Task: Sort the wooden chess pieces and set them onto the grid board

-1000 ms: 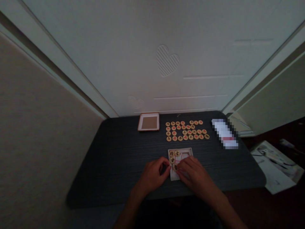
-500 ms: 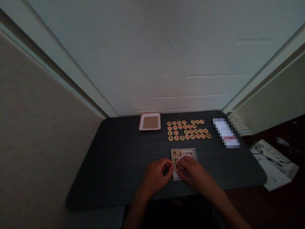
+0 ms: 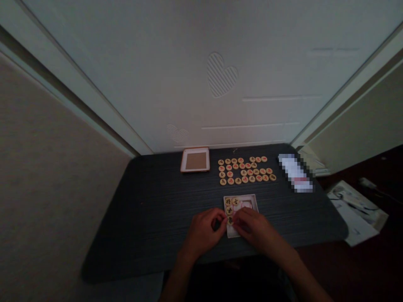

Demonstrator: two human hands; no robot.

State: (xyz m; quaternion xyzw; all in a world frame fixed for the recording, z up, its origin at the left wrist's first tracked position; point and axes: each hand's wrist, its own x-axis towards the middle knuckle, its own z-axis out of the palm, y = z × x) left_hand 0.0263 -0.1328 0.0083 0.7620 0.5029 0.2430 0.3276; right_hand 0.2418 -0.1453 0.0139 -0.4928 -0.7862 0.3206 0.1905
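Observation:
A shallow white box (image 3: 233, 232) lies near the front of the dark table, with several round Chinese chess pieces (image 3: 228, 201) inside along its left and far sides. My left hand (image 3: 208, 228) is at the box's left wall, thumb and fingertips closed in a pinch; what sits between them is hidden. From the right, my right hand (image 3: 252, 222) reaches over the box. Its closed fingertips touch the nearest Chinese chess piece (image 3: 230, 220) of the left column. My right hand covers part of the box's inside.
Behind the box, more Chinese chess pieces (image 3: 244, 179) with red and black characters lie in rows on the table (image 3: 151, 209). A box lid (image 3: 195, 171) stands at the back left, a blurred-out phone-like object (image 3: 296, 173) at the right. A white box with cables (image 3: 359, 214) sits lower, beyond the right edge.
The view has shifted slightly, so everything sits a little further left. The right fingertips have moved slightly off the nearest piece in the box, which shows more now. The left hand keeps its pinch.

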